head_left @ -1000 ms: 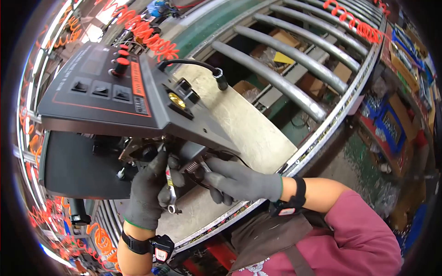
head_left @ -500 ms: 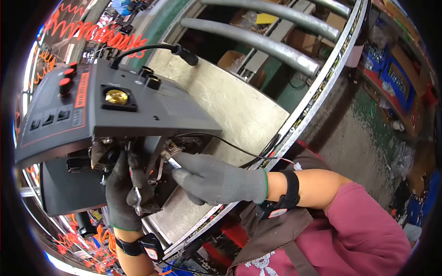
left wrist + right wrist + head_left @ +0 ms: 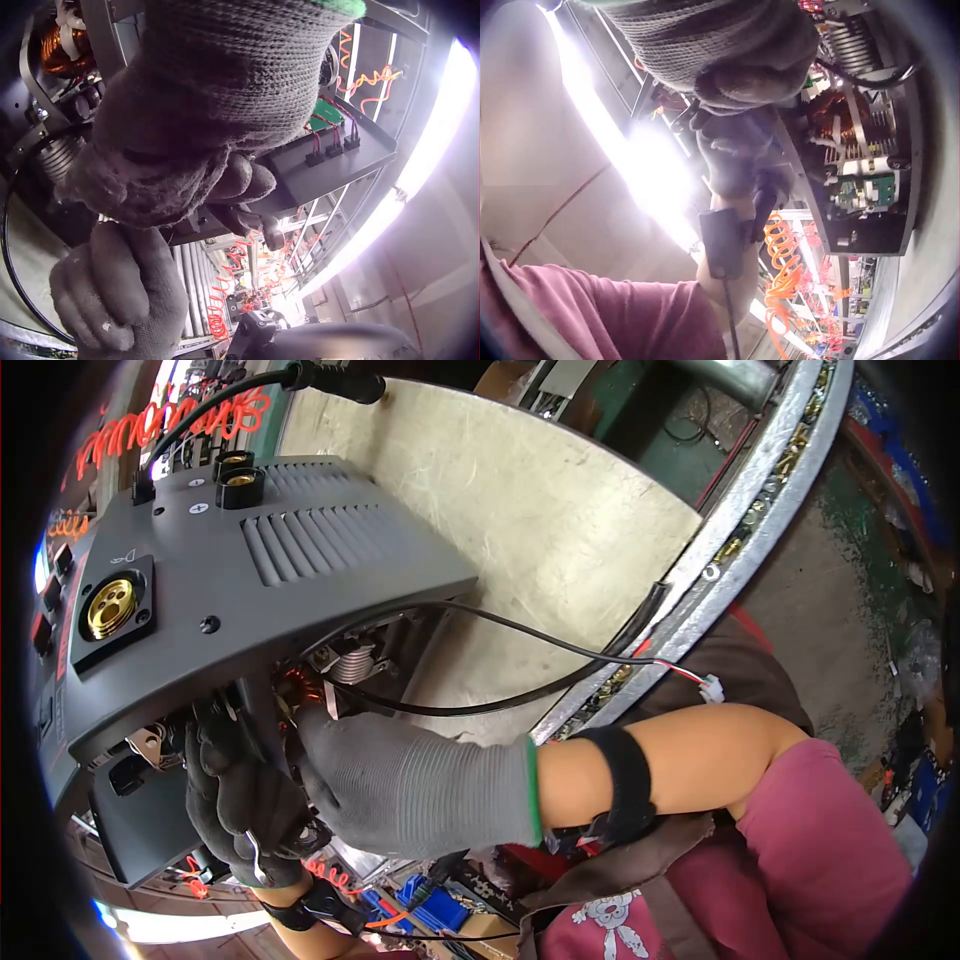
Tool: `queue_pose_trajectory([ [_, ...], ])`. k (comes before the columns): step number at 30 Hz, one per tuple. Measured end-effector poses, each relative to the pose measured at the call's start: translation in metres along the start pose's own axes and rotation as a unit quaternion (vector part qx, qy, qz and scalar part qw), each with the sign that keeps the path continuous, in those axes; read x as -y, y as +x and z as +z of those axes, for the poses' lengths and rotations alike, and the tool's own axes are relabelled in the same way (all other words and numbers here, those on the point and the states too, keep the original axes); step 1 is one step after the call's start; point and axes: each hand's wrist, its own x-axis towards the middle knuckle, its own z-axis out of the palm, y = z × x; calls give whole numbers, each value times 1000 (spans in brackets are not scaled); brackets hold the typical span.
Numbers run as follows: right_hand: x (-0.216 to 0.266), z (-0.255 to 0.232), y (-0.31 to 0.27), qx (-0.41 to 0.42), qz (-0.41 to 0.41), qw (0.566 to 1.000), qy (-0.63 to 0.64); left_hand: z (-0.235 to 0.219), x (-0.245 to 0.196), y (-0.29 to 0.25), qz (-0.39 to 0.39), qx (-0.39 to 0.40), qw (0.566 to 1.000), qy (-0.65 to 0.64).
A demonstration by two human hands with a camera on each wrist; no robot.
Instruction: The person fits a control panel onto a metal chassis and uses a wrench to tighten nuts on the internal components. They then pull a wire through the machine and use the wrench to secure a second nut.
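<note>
Scuffed bench plate (image 3: 560,510) beyond right hand (image 3: 400,780), whose grip cannot be told; left hand (image 3: 238,790) holds wrench (image 3: 256,855); open-sided welding machine (image 3: 180,550) just ahead of both; internal fastening likely, next calling for steady alignment.

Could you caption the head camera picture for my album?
Gloved left hand grips a metal tool beside the right hand, both at a grey machine.
</note>
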Motion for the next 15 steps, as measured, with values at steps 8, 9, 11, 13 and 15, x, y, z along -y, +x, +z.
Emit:
queue_pose_trajectory([
  [8,-28,-2,-15,-73,-211,940,-259,-5,1,2,64,-128,989,28],
  [9,-31,-9,-14,-73,-210,940,-257,-32,-6,12,-12,104,994,11],
  [11,-36,-27,-10,1,-200,980,-24,-19,1,16,-89,331,940,-7],
  [13,-37,-16,-10,-12,-162,983,82,29,27,4,227,-303,901,210],
  [15,-37,2,-10,-31,-83,954,286,-14,4,25,58,64,993,75],
])
